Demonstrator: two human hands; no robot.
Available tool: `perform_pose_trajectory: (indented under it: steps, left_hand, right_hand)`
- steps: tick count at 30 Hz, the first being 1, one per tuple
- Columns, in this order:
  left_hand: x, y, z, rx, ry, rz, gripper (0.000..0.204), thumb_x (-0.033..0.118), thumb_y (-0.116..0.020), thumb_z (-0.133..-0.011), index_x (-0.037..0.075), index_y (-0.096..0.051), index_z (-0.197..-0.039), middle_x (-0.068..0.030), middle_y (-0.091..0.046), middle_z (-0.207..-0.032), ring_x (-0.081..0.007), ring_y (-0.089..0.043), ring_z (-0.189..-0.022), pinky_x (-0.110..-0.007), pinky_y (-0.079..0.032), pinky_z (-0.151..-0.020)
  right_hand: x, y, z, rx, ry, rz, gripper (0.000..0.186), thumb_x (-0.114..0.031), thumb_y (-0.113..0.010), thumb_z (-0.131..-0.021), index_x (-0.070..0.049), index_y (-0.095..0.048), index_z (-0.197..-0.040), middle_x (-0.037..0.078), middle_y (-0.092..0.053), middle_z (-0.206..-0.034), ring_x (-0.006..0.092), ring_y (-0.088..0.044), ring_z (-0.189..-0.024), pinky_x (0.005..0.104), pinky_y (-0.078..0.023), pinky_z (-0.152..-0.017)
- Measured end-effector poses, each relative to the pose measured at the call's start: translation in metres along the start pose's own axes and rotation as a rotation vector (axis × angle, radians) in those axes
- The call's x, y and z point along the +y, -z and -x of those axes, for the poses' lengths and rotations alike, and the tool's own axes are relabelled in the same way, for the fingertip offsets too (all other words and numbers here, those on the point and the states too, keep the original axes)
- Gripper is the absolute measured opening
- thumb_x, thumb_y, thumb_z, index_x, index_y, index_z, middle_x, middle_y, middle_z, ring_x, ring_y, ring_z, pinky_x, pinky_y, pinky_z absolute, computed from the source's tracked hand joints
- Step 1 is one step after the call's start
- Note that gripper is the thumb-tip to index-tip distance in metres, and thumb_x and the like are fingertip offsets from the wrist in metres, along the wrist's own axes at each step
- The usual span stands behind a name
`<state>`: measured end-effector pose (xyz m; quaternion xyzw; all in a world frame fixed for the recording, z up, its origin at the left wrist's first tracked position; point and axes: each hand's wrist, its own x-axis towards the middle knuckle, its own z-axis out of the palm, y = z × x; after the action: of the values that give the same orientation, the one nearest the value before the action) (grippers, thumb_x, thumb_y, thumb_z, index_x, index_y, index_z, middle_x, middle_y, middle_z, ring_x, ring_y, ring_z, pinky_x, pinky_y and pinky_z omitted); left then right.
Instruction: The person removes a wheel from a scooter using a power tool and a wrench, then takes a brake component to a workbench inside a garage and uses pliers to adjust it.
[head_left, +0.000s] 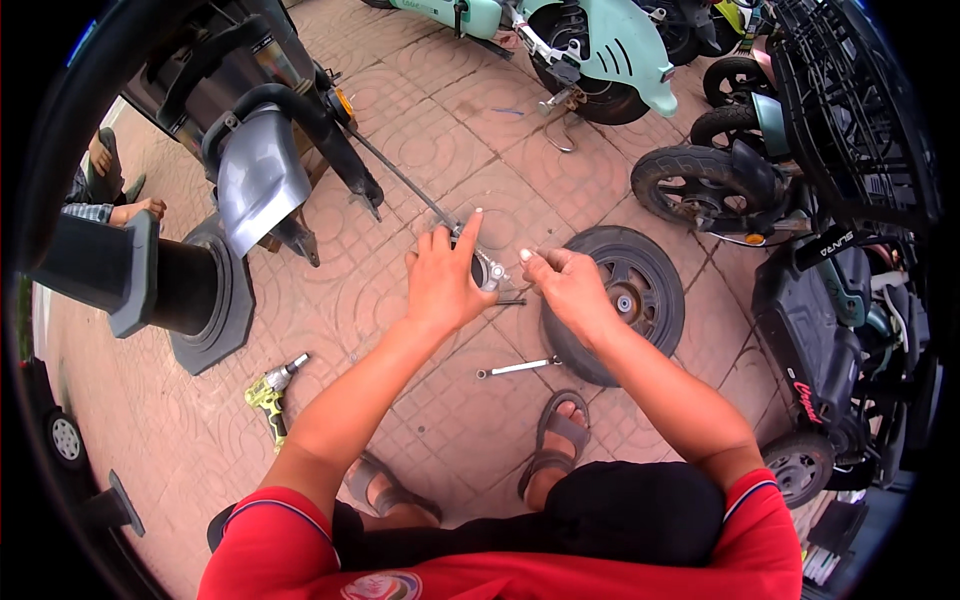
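Key relation: the silver part (495, 271) was between the two hands, just right of the left hand (443, 290) and left of the right hand (570, 290). Left hand was nearer, its thumb and forefinger reaching round the part. Part's long axis looked to slope down-right, from near the low end of the rod (400, 178) toward the gap between the hands. Left fingers were spread, forefinger pointing up and away, thumb out to the right; the palm blocked the view, so I couldn't tell whether the hidden ones bore on the part. Right thumb and forefinger were together at the tips, just right of the part; too small to tell if anything was pinched there. Count: one silver part, one rod, one short dark bar (511, 302) just below the left thumb, one loose wheel (624, 303) flat on the paving (450, 400), partly under the right hand and forearm. One wrench (519, 368), near-level, right end up against or just beside the tyre. One yellow-green drill (268, 393), left of the left forearm. One grey fender (262, 190) up-left, two sandals (562, 435) below, one teal scooter (635, 55) up top.
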<state>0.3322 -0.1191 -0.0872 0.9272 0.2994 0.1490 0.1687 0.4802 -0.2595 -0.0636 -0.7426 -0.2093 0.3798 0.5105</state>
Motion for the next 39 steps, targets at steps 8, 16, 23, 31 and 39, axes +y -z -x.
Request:
perform_pose_trajectory:
  steps: [8, 16, 23, 31, 39]
  left_hand:
    - [0.008, -0.001, -0.004, 0.028, 0.032, 0.018, 0.106, 0.033, -0.088, -0.062, 0.015, -0.046, -0.158, -0.0158, -0.055, -0.115, -0.0377, -0.056, -0.111, -0.052, -0.050, -0.090]
    - [0.021, -0.001, -0.007, 0.069, 0.043, 0.025, 0.108, 0.033, -0.087, -0.062, 0.014, -0.044, -0.160, -0.0166, -0.055, -0.114, -0.0379, -0.056, -0.111, -0.051, -0.049, -0.091]
    - [0.027, 0.005, -0.006, 0.012, 0.081, 0.028, 0.109, 0.034, -0.088, -0.063, 0.013, -0.043, -0.160, -0.0181, -0.056, -0.117, -0.0392, -0.056, -0.113, -0.052, -0.050, -0.093]
    - [0.030, 0.006, -0.003, 0.070, 0.083, 0.027, 0.113, 0.041, -0.090, -0.064, 0.018, -0.041, -0.162, -0.0149, -0.057, -0.113, -0.0379, -0.058, -0.110, -0.053, -0.050, -0.091]
    - [0.041, 0.018, -0.004, 0.009, 0.118, 0.068, 0.120, 0.037, -0.088, -0.063, 0.008, -0.032, -0.165, -0.0239, -0.057, -0.122, -0.0450, -0.055, -0.117, -0.055, -0.050, -0.100]
  right_hand:
    - [0.005, -0.018, 0.009, 0.002, 0.065, -0.035, 0.034, -0.024, -0.078, -0.096, 0.009, -0.077, -0.105, 0.010, -0.077, -0.091, 0.0140, -0.069, -0.086, 0.0300, -0.054, -0.076]
    - [-0.006, -0.006, 0.013, -0.032, -0.223, -0.281, 0.024, -0.012, -0.079, -0.094, 0.006, -0.072, -0.108, 0.008, -0.074, -0.099, 0.0119, -0.067, -0.088, 0.0280, -0.054, -0.079]
    - [-0.015, -0.005, 0.021, -0.015, -0.315, -0.401, 0.030, -0.024, -0.073, -0.101, 0.003, -0.070, -0.113, 0.006, -0.073, -0.098, 0.0118, -0.066, -0.084, 0.0270, -0.053, -0.073]
    - [-0.025, -0.002, 0.027, -0.068, -0.395, -0.558, 0.026, -0.017, -0.074, -0.098, 0.003, -0.070, -0.114, 0.004, -0.072, -0.093, 0.0102, -0.065, -0.079, 0.0257, -0.052, -0.071]
    - [-0.012, -0.001, 0.023, -0.025, -0.191, -0.405, 0.030, -0.014, -0.076, -0.095, 0.003, -0.068, -0.119, 0.003, -0.070, -0.093, 0.0096, -0.061, -0.080, 0.0256, -0.049, -0.072]
